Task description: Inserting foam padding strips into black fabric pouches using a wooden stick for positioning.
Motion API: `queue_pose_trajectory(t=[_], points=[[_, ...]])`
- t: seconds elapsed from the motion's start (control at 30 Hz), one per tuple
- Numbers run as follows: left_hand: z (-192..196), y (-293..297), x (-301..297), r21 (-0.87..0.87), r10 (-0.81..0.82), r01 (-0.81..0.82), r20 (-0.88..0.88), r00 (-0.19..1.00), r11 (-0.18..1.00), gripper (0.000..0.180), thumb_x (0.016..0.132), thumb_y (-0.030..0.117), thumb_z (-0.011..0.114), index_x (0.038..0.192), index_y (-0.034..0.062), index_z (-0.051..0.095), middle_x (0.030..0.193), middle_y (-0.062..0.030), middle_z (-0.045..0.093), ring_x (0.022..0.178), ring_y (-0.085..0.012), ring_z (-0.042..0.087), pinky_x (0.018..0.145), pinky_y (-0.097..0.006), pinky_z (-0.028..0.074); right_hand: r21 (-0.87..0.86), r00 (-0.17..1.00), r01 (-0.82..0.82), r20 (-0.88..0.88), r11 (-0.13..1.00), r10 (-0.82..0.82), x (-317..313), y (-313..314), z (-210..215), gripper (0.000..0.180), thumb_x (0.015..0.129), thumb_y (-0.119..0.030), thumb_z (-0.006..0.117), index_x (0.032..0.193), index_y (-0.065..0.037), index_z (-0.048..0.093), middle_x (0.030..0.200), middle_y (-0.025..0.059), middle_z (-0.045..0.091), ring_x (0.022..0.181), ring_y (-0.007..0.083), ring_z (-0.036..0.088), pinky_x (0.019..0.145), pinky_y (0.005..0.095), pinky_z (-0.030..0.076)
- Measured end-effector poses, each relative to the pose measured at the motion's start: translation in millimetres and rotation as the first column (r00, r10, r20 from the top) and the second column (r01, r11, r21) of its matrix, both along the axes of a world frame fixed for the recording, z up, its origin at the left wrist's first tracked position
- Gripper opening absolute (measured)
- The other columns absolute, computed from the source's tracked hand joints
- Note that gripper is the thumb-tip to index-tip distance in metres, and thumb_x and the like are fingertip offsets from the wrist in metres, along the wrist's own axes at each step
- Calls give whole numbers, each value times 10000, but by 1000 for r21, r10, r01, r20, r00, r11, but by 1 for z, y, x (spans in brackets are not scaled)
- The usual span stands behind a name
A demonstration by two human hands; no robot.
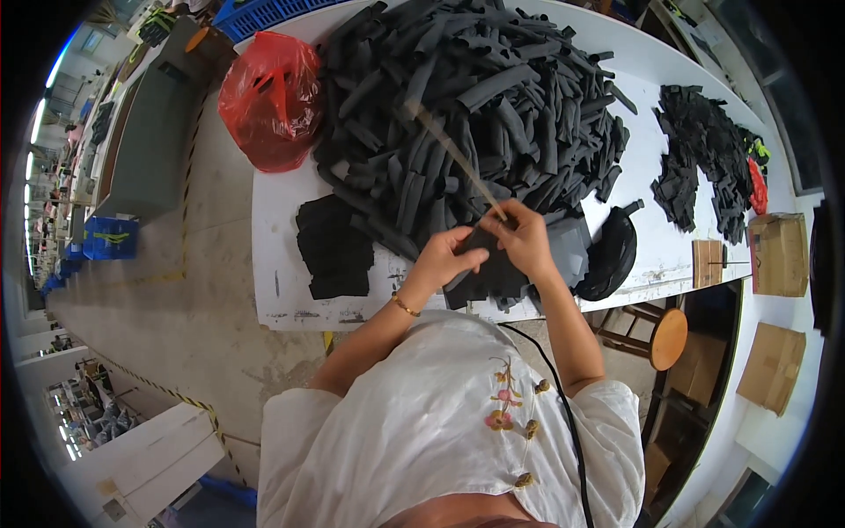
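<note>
At the front edge of the white table, my left hand (447,260) is closed on a dark grey fabric piece (475,242), which is partly hidden by my fingers. My right hand (524,238) grips the lower end of a thin, light wooden stick (453,154), close against the same piece. The stick slants up and to the left, slightly blurred, over a big heap of dark grey rolled tubes (493,88). Beneath my hands lie flat dark pieces (502,283), with a paler grey sheet (569,246) beside my right wrist.
A red plastic bag (271,101) stands at the table's left edge. Flat black pieces (333,249) are stacked left of my hands; a black bag-like bundle (613,255) lies right. More black pieces (704,158) are piled far right, near cardboard boxes (778,255). A round wooden stool (669,340) stands below.
</note>
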State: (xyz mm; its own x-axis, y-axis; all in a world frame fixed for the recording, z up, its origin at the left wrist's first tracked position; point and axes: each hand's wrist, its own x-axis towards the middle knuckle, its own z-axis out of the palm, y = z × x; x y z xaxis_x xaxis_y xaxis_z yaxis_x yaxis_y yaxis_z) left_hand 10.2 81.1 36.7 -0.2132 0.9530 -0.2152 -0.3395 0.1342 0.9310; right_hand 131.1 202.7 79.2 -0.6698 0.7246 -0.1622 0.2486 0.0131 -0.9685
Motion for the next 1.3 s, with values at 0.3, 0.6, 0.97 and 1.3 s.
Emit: queue_pose_trajectory(t=[0.3, 0.6, 0.97, 1.3], points=[[-27, -36, -8, -179, -117, 91, -144, 983, 980, 210, 910, 125, 569, 1073, 15, 642, 663, 11, 580, 607, -53, 524, 546, -205, 410, 436, 854, 520, -268, 734, -446, -12, 189, 44, 322, 903, -281, 612, 1003, 24, 635, 790, 75, 648, 548, 119, 565, 550, 228, 438], [8, -56, -9, -123, -409, 390, -256, 876, 913, 512, 772, 103, 714, 1258, 107, 551, 646, 18, 555, 595, -54, 494, 577, -224, 415, 367, 587, 769, -79, 524, -806, 165, 44, -143, 314, 986, -278, 449, 1075, -19, 602, 739, 21, 523, 631, 112, 468, 566, 265, 409], [31, -5, 153, 276, -786, 889, -420, 454, 366, 259, 842, 279, 609, 1025, 103, 660, 677, -85, 643, 617, -216, 625, 562, -356, 465, -113, 275, 960, 181, 258, -944, 172, -236, -221, 246, 968, -295, 491, 994, -51, 503, 753, 44, 491, 601, 133, 459, 498, 251, 388], [113, -13, 245, 327, -239, 938, -926, 293, -118, 304, 821, 129, 502, 1094, 8, 553, 703, -151, 612, 720, -325, 628, 632, -429, 510, -571, 5, 805, -267, 162, -964, -66, -159, -150, 264, 959, -293, 501, 1030, -40, 526, 822, 82, 542, 656, 172, 514, 534, 267, 433]])
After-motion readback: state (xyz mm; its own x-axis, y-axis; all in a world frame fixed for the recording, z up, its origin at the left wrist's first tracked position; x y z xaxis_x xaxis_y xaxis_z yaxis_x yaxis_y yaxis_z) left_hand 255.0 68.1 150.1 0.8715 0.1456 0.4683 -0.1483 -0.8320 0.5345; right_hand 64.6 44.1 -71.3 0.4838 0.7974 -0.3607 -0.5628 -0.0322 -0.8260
